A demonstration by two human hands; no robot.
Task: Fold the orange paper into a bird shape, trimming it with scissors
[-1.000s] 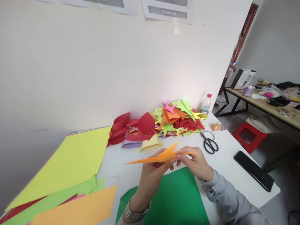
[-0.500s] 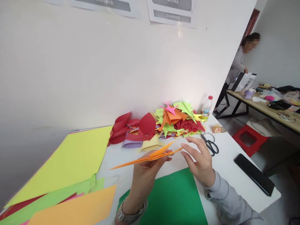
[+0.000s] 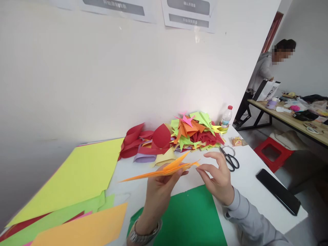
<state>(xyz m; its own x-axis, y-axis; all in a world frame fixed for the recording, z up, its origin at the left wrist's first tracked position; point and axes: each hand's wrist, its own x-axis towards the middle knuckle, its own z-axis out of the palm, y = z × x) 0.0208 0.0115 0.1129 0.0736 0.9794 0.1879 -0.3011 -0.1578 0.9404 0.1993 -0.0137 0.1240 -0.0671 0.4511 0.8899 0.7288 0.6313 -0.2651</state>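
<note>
My left hand (image 3: 160,189) pinches a folded orange paper plane (image 3: 159,170) from below and holds it level above the white table (image 3: 246,177). My right hand (image 3: 217,176) hovers just right of the plane's tail with fingers spread, near but not gripping it. A green paper sheet (image 3: 189,218) lies under both hands. Behind them a heap of folded paper planes (image 3: 194,131) in red, orange, green and pink rests against the wall.
Black scissors (image 3: 229,156), a small snack packet (image 3: 237,140) and a water bottle (image 3: 226,117) lie right of the heap. A black phone (image 3: 278,192) sits near the table's right edge. Large yellow, green and orange sheets (image 3: 74,181) cover the left. A person (image 3: 261,73) stands by another table.
My right hand has let go of the plane's tail and opened. The left hand shifted the plane slightly left. The person in the background has stepped further into view.
</note>
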